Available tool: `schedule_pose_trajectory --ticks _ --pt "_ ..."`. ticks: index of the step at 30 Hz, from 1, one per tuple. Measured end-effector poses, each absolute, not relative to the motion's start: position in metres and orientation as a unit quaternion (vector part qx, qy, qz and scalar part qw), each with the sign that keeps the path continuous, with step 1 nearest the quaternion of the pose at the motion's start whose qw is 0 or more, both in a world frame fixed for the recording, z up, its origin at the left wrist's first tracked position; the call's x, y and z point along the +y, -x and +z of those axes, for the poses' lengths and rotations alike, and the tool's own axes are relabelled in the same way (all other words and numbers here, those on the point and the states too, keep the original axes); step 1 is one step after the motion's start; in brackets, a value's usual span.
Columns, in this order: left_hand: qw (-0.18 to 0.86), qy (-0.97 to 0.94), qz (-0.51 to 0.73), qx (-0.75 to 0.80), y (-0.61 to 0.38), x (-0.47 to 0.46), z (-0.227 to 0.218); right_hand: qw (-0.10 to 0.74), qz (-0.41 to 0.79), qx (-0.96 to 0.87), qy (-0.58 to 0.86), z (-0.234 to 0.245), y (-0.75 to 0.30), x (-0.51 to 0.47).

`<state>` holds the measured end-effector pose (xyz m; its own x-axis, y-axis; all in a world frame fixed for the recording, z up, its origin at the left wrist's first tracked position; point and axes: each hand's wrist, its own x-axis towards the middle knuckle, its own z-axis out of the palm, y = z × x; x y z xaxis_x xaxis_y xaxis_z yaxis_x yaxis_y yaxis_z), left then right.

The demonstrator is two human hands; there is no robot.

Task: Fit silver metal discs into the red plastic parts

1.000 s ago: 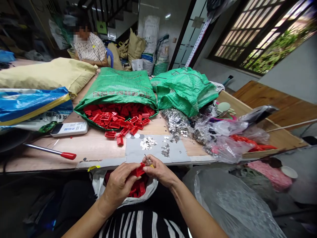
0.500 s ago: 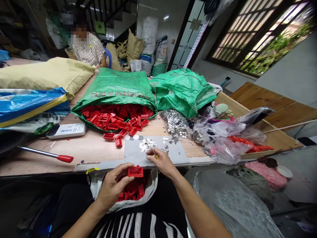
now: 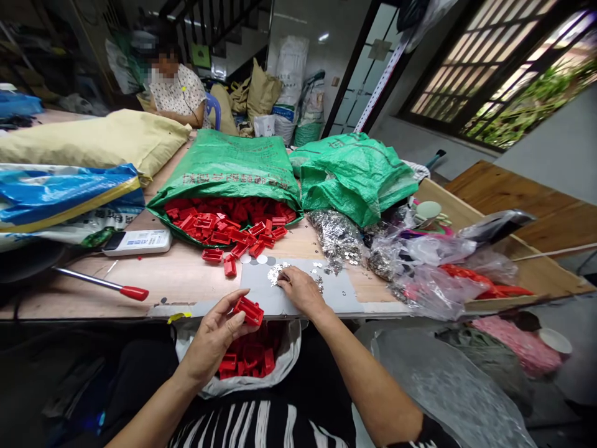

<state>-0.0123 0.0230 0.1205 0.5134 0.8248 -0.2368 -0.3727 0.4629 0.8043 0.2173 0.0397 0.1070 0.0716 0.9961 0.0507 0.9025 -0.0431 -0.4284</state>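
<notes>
Now a red box [image 3: 249,311] is pinched by the left hand [image 3: 215,336] over a white bag [image 3: 293,356]; apart, the right hand [image 3: 303,292] is set at silver pieces [image 3: 274,274] on a grey mat [image 3: 262,300], its grip hidden. Green sacks [image 3: 228,155] are laid on the table [image 3: 186,274]; stairs [image 3: 239,42] are glimpsed beyond.

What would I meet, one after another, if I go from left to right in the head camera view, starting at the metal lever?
Metal lever with red grip, left hand holding a hollow red plastic piece, right hand at a pile of small silvery pieces, clear plastic bags.
</notes>
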Motion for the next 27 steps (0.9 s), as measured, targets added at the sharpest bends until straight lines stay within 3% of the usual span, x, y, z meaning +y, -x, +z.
schedule_pose_trajectory --ticks 6,12,17,22,27 --pt "0.797 -0.319 0.390 0.333 0.011 0.026 0.125 0.297 0.193 -0.619 0.700 0.110 -0.220 0.035" --pt "0.795 -0.311 0.392 0.342 0.001 0.031 0.125 0.456 0.464 -0.487 0.583 0.120 -0.208 0.024" --pt "0.800 -0.305 0.394 0.334 -0.006 0.032 0.125 0.469 0.527 -0.473 0.528 0.132 -0.181 0.009" --pt "0.808 -0.301 0.391 0.322 -0.007 0.032 0.126 0.478 0.476 -0.519 0.525 0.133 -0.170 0.001" --pt "0.801 -0.308 0.397 0.324 -0.007 0.034 0.126 0.420 0.427 -0.596 0.535 0.131 -0.176 -0.001"
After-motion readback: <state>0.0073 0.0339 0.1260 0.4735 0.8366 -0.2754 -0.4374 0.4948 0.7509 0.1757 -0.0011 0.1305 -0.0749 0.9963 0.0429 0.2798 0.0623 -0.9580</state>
